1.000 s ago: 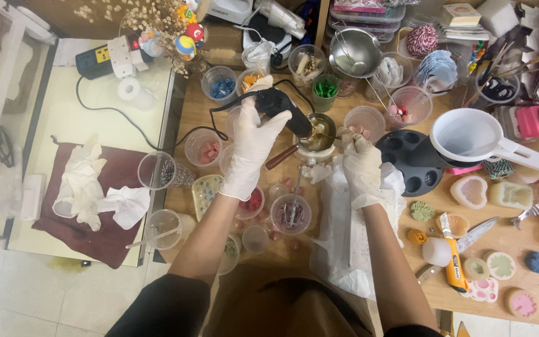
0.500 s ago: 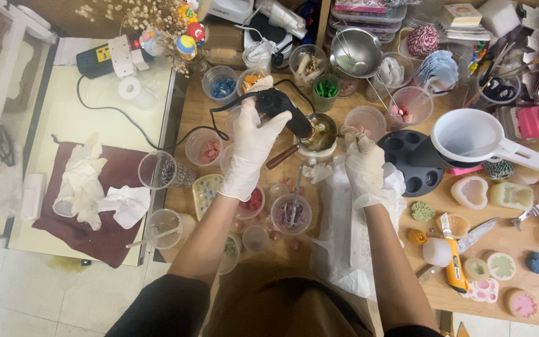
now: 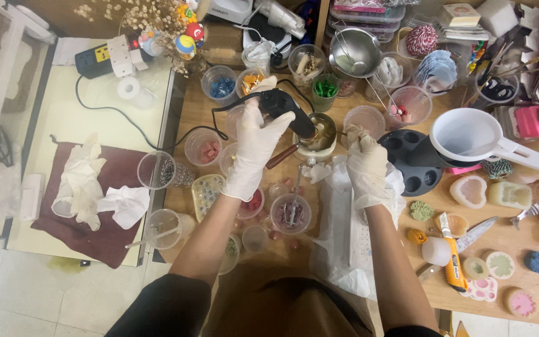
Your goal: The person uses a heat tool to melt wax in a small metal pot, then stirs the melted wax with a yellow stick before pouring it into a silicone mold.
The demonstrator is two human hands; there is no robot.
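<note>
- Two gloved hands work over a crowded wooden table: the left hand has its grip closed around one black heat gun, nozzle tilted down into one small brass pot.
- The pot sits just right of the left grip and just left of the right one, its single wooden handle jutting down-left under the left wrist.
- The right hand holds its grip pinched tight on a small crumpled piece at the fingertips, touching or nearly touching the pot's rim; what the piece is cannot be told.
- One black cord runs from the heat gun, away to the left of the left grip.
- Below the two grips lies one white sheet of paper; right of the right grip stands one black round mould and one white strainer.
- Farther below and right of the right grip lie one orange utility knife and one steel knife.
- Against the frame half a second earlier, the heat gun has swung slightly right and lower over the pot, the right grip has edged up toward the rim, and the pot, mould and knives stay put.
</note>
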